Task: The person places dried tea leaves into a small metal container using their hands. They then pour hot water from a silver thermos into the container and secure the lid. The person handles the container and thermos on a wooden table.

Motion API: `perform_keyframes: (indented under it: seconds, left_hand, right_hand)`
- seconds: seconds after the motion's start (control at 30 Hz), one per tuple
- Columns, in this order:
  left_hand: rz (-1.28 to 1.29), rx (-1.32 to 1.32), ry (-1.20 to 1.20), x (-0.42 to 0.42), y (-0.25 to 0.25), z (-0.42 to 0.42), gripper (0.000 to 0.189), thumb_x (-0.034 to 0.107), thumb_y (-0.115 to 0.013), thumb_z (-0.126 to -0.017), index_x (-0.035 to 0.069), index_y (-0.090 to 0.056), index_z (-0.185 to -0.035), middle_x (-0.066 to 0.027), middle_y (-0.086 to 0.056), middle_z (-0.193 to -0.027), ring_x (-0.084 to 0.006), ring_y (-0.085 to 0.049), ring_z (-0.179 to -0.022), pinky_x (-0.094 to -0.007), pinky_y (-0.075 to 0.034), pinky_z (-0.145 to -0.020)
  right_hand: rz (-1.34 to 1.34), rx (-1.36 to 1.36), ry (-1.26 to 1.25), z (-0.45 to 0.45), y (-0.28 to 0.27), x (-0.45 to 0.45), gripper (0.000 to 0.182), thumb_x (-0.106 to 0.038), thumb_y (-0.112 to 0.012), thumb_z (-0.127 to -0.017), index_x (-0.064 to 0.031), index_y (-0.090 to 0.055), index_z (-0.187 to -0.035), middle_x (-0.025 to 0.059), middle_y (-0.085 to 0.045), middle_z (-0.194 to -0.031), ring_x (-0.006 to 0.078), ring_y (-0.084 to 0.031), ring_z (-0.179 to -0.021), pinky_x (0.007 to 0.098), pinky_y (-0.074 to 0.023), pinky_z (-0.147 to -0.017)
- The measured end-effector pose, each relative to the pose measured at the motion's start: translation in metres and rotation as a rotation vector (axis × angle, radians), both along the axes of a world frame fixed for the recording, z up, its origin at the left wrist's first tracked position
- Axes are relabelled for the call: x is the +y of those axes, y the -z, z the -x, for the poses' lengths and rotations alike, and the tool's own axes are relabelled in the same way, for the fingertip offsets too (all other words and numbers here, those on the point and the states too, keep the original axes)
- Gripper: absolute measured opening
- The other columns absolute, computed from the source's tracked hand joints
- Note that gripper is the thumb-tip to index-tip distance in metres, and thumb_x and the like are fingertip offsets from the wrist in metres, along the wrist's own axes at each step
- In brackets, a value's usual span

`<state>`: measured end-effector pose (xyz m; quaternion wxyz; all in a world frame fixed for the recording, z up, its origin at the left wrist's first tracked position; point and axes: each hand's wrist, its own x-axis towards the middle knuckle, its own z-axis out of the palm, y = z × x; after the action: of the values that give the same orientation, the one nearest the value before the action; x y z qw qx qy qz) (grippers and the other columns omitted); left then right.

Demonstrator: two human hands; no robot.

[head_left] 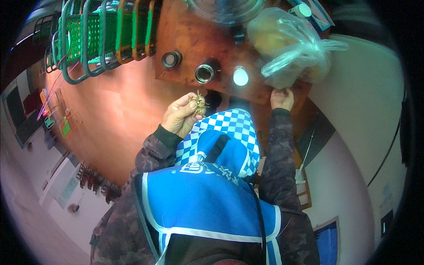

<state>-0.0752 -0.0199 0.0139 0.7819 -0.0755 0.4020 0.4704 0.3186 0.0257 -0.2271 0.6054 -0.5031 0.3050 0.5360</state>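
Observation:
My left hand (182, 114) pinches a small bunch of dried yellow-green plant pieces (199, 103) between thumb and fingers, just off the table's front edge. Beyond it on the wooden table (185, 36) stands an uncapped dark flask (205, 73) with a metal rim. A dark round cap or cup (171, 59) lies to its left, and a white-topped bottle (240, 76) is on its right. At the table's right front, my right hand (282, 98) has its fingers curled against the underside of a clear plastic bag (291, 49) with yellowish contents. Whether those fingers grip the bag is hidden.
Stacked chairs (102, 36) with green perforated plastic and metal frames stand left of the table. A large transparent round vessel (228, 11) sits at the back. Behind the bag is another white-capped container (302, 11). A pale wall (367, 86) runs along the right.

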Motion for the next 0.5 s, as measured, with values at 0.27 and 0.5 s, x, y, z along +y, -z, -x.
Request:
perform_keyframes:
  seconds: [0.27, 0.5]
  left_hand:
    - [0.016, 0.040, -0.052, 0.011, 0.014, -0.001, 0.021, 0.007, -0.067, -0.106, 0.001, -0.062, -0.125, -0.0093, -0.066, -0.115, -0.0187, -0.066, -0.099, -0.0297, -0.059, -0.086]
    - [0.025, 0.033, -0.148, 0.016, 0.030, -0.004, 0.021, 0.007, -0.065, -0.107, 0.002, -0.061, -0.127, -0.0096, -0.066, -0.117, -0.0187, -0.068, -0.100, -0.0300, -0.061, -0.086]
  right_hand:
    - [0.131, -0.360, -0.272, 0.015, -0.045, -0.022, 0.053, -0.007, -0.068, -0.102, 0.0002, -0.052, -0.153, 0.0118, -0.066, -0.133, 0.0250, -0.065, -0.120, 0.0402, -0.0561, -0.099]
    - [0.027, -0.644, -0.445, 0.103, -0.164, -0.039, 0.054, -0.004, -0.070, -0.102, 0.0022, -0.052, -0.153, 0.0160, -0.066, -0.135, 0.0214, -0.068, -0.116, 0.0354, -0.0585, -0.100]
